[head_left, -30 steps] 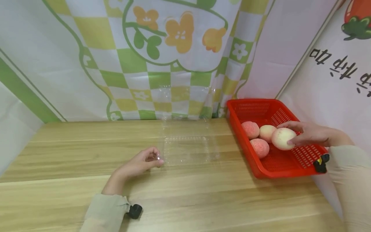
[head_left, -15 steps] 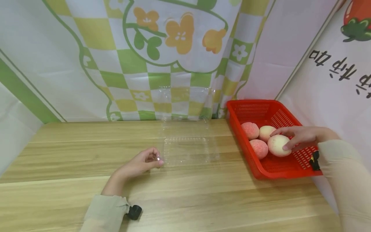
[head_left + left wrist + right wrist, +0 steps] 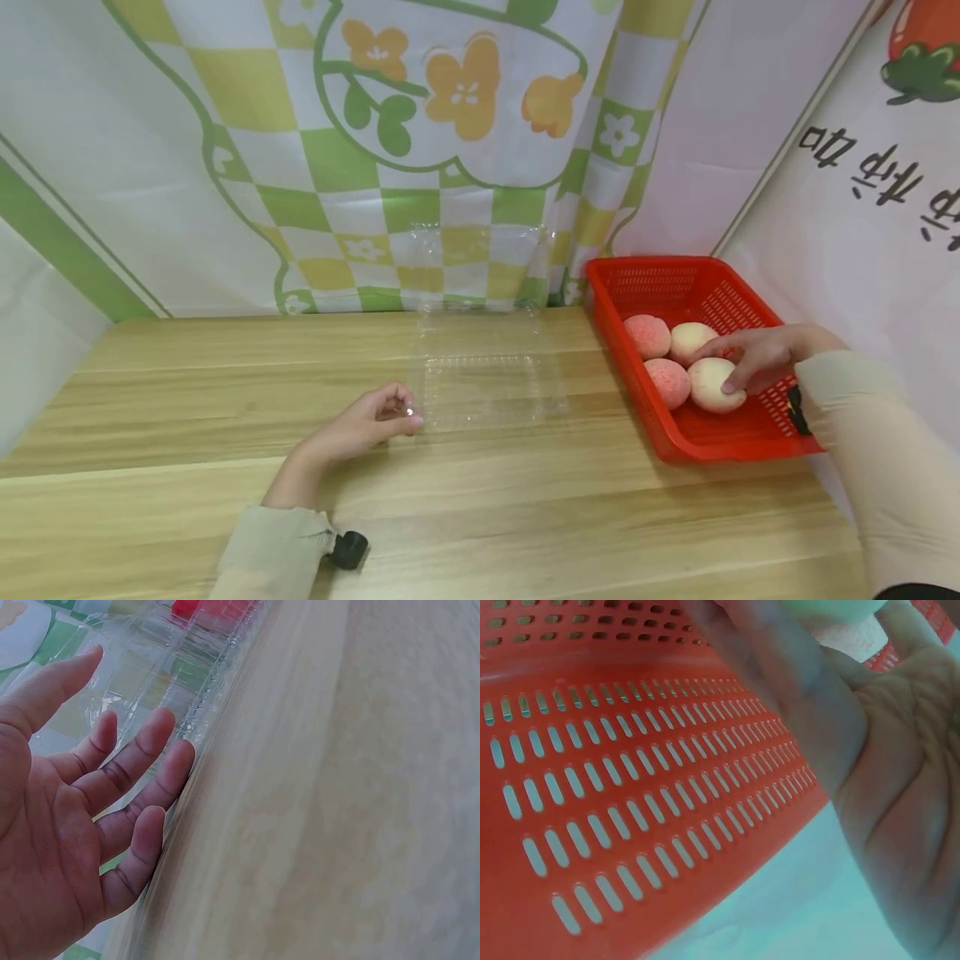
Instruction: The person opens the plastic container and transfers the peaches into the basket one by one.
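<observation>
My right hand [image 3: 772, 357] grips a pale cream peach [image 3: 712, 387] from the right, thumb on its near side and fingers on its far side. This peach sits low inside the red basket [image 3: 720, 446], right beside a pink peach [image 3: 666, 383]. Behind them lie another pink peach [image 3: 647, 336] and a cream one [image 3: 692, 340]. In the right wrist view, part of the pale peach [image 3: 832, 606] shows above my palm. My left hand [image 3: 367, 427] rests on the table at the left edge of a clear plastic box [image 3: 483, 392], fingers loosely bent, thumb apart in the left wrist view.
The see-through box stands with its lid [image 3: 483, 258] raised against the checked curtain [image 3: 345, 167]. The basket has slotted walls and sits at the table's right end, by a white printed wall [image 3: 847, 225]. Bare wooden table [image 3: 187, 400] stretches to the left.
My right hand has moved left and slightly down with the pale peach, bringing it close to the pink one in the basket. The left hand and the clear box have stayed put.
</observation>
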`<state>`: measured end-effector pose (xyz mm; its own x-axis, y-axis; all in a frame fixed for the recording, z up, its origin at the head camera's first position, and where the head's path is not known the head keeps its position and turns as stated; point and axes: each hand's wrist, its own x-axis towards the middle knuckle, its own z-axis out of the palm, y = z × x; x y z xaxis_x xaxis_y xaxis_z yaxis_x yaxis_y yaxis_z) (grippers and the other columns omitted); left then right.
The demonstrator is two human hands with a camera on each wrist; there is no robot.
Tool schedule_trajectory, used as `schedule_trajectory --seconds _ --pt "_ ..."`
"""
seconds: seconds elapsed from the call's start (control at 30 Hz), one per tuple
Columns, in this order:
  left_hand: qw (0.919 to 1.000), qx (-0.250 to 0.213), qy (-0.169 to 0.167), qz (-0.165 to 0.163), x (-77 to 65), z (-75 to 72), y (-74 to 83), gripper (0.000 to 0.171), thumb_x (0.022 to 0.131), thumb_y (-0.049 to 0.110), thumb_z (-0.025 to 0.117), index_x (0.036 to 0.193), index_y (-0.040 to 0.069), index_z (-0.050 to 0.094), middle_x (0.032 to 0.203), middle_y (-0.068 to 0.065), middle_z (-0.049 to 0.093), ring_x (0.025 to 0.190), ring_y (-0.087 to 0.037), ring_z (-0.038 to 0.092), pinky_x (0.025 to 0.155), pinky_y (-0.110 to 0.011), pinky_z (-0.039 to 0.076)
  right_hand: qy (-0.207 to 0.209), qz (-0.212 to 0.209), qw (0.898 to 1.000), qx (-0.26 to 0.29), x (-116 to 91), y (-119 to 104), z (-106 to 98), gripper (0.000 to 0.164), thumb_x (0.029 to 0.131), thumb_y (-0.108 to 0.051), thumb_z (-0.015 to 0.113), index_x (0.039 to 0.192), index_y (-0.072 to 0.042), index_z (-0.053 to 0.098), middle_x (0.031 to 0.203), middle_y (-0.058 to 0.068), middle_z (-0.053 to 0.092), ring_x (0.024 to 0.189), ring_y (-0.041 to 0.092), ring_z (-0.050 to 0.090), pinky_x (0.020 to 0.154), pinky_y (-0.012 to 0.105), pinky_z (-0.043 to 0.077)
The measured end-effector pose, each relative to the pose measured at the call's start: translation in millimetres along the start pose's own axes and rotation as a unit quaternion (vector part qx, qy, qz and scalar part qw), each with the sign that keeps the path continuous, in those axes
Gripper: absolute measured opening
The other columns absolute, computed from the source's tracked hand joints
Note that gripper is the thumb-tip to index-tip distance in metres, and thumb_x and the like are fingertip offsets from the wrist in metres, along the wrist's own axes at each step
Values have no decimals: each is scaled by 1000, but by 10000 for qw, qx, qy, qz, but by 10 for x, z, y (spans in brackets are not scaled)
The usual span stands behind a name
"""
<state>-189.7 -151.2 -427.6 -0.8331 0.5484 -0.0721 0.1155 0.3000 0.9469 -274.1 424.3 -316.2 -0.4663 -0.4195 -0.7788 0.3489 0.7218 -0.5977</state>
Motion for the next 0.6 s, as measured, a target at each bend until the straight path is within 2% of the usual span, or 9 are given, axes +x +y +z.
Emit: schedule_trajectory --seconds 0.1,0.17,0.23,0.3,0.4,0.47,0.6 --pt "10000 48 -7 -4 16 -8 -11 29 98 22 64 108 1 47 104 -12 59 99 -24 64 73 -30 48 -171 -50 9998 32 29 26 25 63 95 -5 62 151 -9 34 129 6 49 117 20 52 102 35 49" --pt "10000 87 -14 -14 22 -17 -13 30 97 23 64 108 1 47 104 -13 59 99 -24 64 74 -30 49 -137 -96 9999 -40 49 35 44 67 95 -7 62 153 -6 28 132 7 48 118 20 51 102 35 50" --pt "9999 140 -3 -96 17 -24 -11 30 97 25 64 109 2 48 105 -13 60 98 -24 64 74 -31 49 -65 -221 9996 -187 61 19 60 73 97 -7 60 155 -1 15 144 16 42 123 20 48 103 36 48" --pt "9997 190 12 -178 1 -32 -5 30 98 26 64 109 3 48 105 -14 61 97 -24 63 74 -31 50 199 -303 9986 -383 37 -35 70 75 98 -12 59 156 0 13 153 22 32 128 20 45 104 38 48" --pt "9990 286 87 -339 -55 -61 10 31 98 29 63 111 5 49 107 -15 62 93 -24 61 69 -29 49 676 -461 9945 -657 -14 -184 88 76 98 -19 60 156 -1 14 160 27 21 137 29 40 109 44 44" --pt "9986 370 124 -364 -95 -93 17 31 99 30 62 111 5 50 106 -16 62 90 -24 60 67 -28 48 1000 -589 9904 -750 -63 -294 119 75 97 -23 61 156 -5 18 158 25 25 140 35 37 112 49 40" --pt "9978 555 151 -333 -171 -201 30 30 100 30 60 112 5 50 105 -17 61 92 -25 60 71 -31 50 1338 -1146 9803 -889 -117 -469 202 69 98 -24 60 156 -13 25 158 19 24 144 42 27 116 57 31"
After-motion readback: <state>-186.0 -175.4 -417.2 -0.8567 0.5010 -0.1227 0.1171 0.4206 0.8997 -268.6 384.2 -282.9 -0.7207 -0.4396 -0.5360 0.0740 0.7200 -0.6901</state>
